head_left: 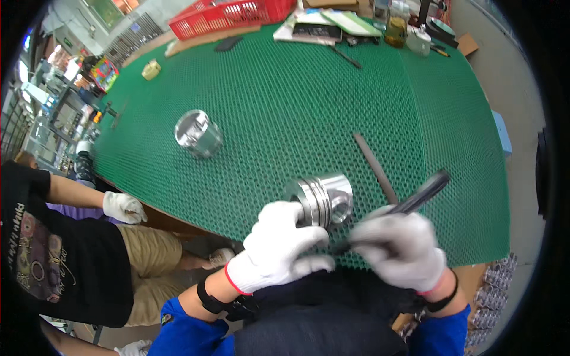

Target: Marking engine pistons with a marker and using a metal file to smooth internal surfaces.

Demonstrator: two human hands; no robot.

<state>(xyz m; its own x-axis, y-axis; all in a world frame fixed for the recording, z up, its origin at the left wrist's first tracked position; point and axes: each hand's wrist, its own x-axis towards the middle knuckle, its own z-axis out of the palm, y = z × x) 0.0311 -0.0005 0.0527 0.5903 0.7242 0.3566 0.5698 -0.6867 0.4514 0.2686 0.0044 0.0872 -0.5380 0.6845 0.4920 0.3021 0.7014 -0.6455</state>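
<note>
A silver metal piston [320,200] lies on its side on the green mat, its ring grooves and round pin hole showing. My left hand [273,246], in a white glove, is closed against the piston's near left side, with the thumb apart from the index finger; some fingers are hidden. To the piston's right, my gloved right hand [398,246] grips a slim tool with a black handle [428,188]. Motion blurs this hand, and the tool's dark tip points toward my left thumb. Its exact kind cannot be made out.
A second piston [199,134] stands farther left. A grey-brown bar [375,166] lies beyond my right hand. At the back are a red crate [231,19], papers [350,25] and jars [396,26]. A co-worker's gloved hand [124,207] is by the left edge.
</note>
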